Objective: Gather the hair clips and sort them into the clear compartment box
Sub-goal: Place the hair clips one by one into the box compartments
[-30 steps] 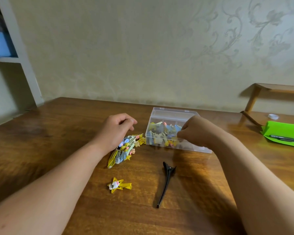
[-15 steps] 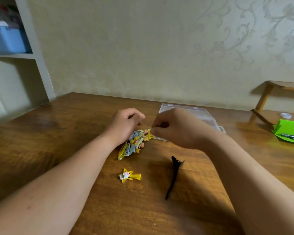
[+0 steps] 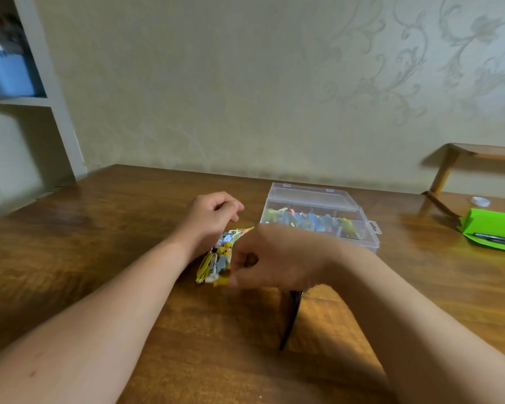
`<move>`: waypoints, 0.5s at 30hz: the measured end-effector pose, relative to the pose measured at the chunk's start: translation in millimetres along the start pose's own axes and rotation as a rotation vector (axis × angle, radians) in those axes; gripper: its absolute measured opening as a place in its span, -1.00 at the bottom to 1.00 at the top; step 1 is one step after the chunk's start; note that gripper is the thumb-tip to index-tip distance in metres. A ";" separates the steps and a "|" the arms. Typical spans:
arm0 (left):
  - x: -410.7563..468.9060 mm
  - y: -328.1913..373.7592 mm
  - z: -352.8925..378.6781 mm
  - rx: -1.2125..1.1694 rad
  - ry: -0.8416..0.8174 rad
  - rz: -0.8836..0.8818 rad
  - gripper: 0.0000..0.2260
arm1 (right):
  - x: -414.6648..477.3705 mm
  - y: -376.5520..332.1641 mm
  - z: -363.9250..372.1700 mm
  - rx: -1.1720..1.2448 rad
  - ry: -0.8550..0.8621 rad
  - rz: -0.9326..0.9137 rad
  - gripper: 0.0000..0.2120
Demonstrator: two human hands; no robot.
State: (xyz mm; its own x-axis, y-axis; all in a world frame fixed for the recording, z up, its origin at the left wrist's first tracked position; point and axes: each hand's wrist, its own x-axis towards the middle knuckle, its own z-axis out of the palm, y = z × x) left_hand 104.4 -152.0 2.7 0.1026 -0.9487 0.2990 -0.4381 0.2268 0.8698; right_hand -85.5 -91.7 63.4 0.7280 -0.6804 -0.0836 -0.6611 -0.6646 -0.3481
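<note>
The clear compartment box (image 3: 372, 245) stands open right of centre on the wooden table, with several colourful hair clips (image 3: 309, 221) in it. A bunch of hair clips (image 3: 216, 255), yellow and blue, lies tilted under my left hand (image 3: 210, 217), whose curled fingers hold its upper part. My right hand (image 3: 274, 258) is a blurred fist just right of the bunch, its fingertips closed on a yellow star clip (image 3: 220, 282) at the bunch's lower end. A long black clip (image 3: 290, 319) lies on the table below my right wrist, its top hidden.
A green folder (image 3: 493, 225) with a pen (image 3: 497, 239) lies at the table's right edge, a small white cap (image 3: 480, 201) behind it. A wooden stand (image 3: 449, 161) is at the back right. A shelf with a blue bin (image 3: 6, 74) stands at the left.
My right hand left the box and moved left and down to the bunch, closing at the yellow star clip. My left hand stayed on the bunch. The view shifted.
</note>
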 end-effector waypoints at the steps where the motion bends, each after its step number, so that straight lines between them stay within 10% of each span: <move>1: -0.4 1.2 -0.4 -0.001 -0.007 0.002 -0.80 | -1.7 5.1 -5.3 0.012 0.062 0.014 -0.81; 15: -3.0 0.7 -1.1 0.058 -0.038 0.041 -0.76 | -35.1 91.2 -48.8 -0.007 0.458 0.466 -0.84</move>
State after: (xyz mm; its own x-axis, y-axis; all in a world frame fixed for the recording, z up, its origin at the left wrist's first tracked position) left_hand 104.8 -148.8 2.9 0.0504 -0.9468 0.3177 -0.4922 0.2533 0.8328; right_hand -180.1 -143.5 80.1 0.2148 -0.9594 0.1830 -0.8911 -0.2692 -0.3653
